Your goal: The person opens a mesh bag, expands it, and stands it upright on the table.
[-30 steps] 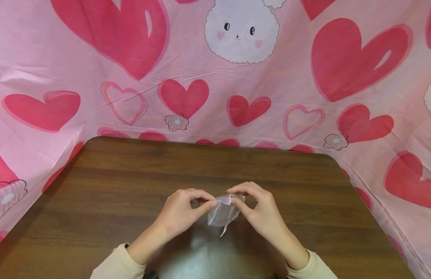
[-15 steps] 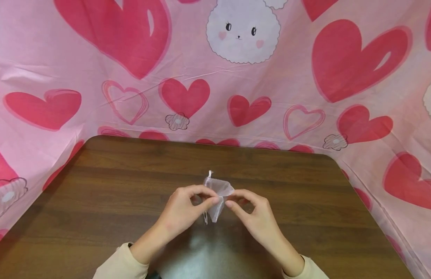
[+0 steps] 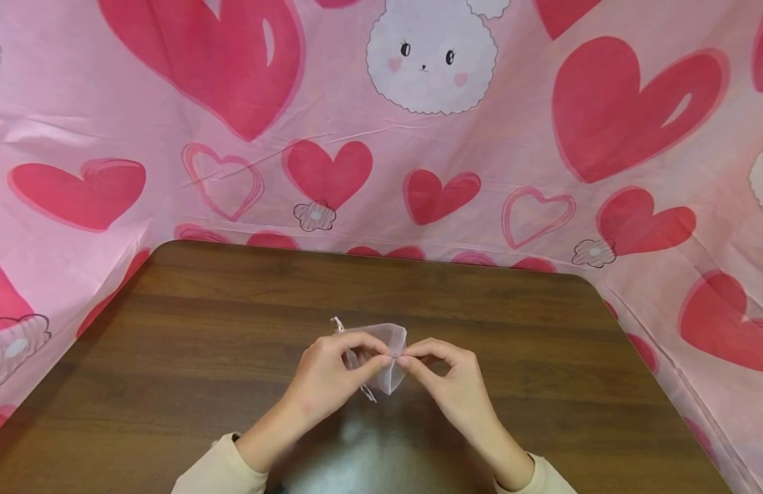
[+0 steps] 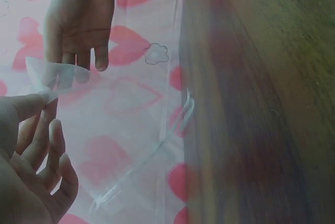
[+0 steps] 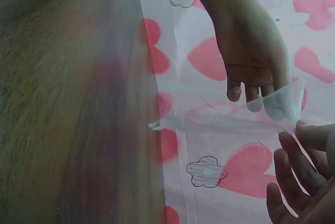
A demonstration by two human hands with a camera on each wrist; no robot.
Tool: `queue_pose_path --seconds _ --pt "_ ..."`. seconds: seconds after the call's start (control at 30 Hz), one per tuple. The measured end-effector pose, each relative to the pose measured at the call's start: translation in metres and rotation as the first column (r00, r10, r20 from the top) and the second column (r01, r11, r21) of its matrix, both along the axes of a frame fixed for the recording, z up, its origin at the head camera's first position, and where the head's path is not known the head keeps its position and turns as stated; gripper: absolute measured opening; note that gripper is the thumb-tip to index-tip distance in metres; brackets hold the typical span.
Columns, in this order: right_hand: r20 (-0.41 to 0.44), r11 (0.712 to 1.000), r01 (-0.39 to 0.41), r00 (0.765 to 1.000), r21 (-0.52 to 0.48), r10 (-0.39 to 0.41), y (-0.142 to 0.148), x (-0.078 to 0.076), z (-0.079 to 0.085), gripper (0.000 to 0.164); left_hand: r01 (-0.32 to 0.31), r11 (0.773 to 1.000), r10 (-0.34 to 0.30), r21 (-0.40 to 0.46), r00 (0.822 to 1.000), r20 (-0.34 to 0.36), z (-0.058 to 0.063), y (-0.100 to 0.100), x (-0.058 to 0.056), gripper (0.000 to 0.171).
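Sheer whitish mesh drawstring pouch (image 3: 392, 335), held over the brown wood-grain surface (image 3: 233, 322); pinched at its edge by left hand (image 3: 331, 367) slanting in from eight o'clock and right hand (image 3: 453, 372) from four, nearly fingertip to fingertip.

In front of you, a pink sheet (image 3: 350, 123) hangs like a wall along the back and both sides of the table (image 3: 480, 302), creased in places and printed with red hearts (image 3: 604, 110), outlined hearts (image 3: 185, 165), sketched flowers (image 3: 315, 215) and a fluffy white cartoon animal (image 3: 431, 82). Your dark brown wood-grain table has rounded far corners, and near your edge its surface catches a pale, soft patch of light (image 3: 363, 453).
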State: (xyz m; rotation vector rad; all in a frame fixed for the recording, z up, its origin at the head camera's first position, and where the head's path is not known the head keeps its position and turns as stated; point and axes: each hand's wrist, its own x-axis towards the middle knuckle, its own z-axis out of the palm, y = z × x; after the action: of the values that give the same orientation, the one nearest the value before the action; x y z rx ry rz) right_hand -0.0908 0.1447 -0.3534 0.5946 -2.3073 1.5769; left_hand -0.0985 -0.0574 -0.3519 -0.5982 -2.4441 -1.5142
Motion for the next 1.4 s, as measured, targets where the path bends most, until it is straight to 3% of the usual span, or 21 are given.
queue_pose_path --seconds 0.17,0.47,0.73,0.9,1.23,1.4 --pt "0.011 1.0 0.014 1.0 -0.005 -0.014 0.0015 -0.0013 0.0016 0.009 -0.029 1.0 0.029 -0.008 0.999 0.02 -0.0004 -0.0023 0.0002 0.01" --pt "0.036 0.999 0.02 0.999 0.03 -0.022 0.0013 -0.0015 -0.0001 0.01 -0.004 0.996 0.006 -0.087 1.0 0.025 -0.0008 -0.0024 -0.0002 0.008" --pt "0.05 0.999 0.003 0.999 0.038 -0.005 -0.0009 -0.001 -0.0023 0.008 -0.052 0.997 0.054 -0.063 0.998 0.032 0.0 -0.0012 0.0008 0.005" --pt "0.092 0.999 0.004 0.996 0.047 -0.008 -0.0005 -0.0009 -0.002 0.01 -0.023 0.999 0.026 -0.045 0.998 0.061 0.0003 0.0 0.0012 0.01" --pt "0.032 1.0 0.025 0.999 0.017 -0.025 0.0007 -0.0038 0.0009 0.007 0.019 0.999 -0.016 -0.048 0.998 0.056 -0.0011 -0.0003 0.0014 0.01" --pt "0.033 0.999 0.024 0.999 0.028 -0.025 0.0001 -0.004 0.0027 0.007 0.016 0.999 -0.012 -0.035 0.995 0.094 0.0 0.0002 0.0012 0.008"
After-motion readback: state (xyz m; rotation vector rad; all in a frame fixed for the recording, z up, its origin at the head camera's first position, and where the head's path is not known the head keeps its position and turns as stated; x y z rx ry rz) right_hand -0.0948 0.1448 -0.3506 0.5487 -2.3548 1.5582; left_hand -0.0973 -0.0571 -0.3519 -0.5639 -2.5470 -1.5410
